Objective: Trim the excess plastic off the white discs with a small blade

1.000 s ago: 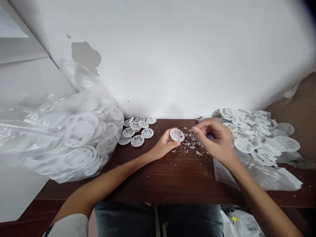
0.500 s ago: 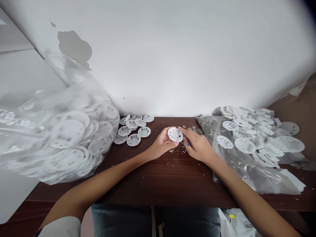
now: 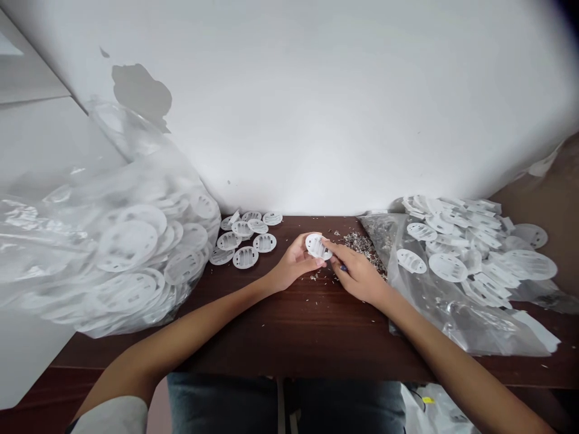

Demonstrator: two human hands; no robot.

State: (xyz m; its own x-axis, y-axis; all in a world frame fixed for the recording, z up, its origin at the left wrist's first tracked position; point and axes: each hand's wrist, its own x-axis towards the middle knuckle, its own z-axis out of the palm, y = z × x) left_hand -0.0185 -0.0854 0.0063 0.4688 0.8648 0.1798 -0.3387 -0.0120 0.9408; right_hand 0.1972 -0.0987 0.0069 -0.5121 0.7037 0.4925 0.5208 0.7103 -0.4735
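My left hand [image 3: 293,265] pinches a small white slotted plastic disc [image 3: 316,246] above the dark wooden table [image 3: 289,325]. My right hand [image 3: 357,274] is closed beside it, with its forefinger touching the disc's right edge. A small dark tool shows under its fingers; I cannot make it out. Grey plastic shavings [image 3: 362,244] lie scattered just behind and under both hands.
A large clear bag of white discs [image 3: 126,253] fills the left side. Several loose discs [image 3: 246,238] lie by the wall. At right, more discs [image 3: 465,241] spread over a flat plastic bag [image 3: 452,313]. A white wall stands close behind.
My right hand came back from above the shavings to the disc's right edge. The left hand has tilted the disc slightly and held its place.
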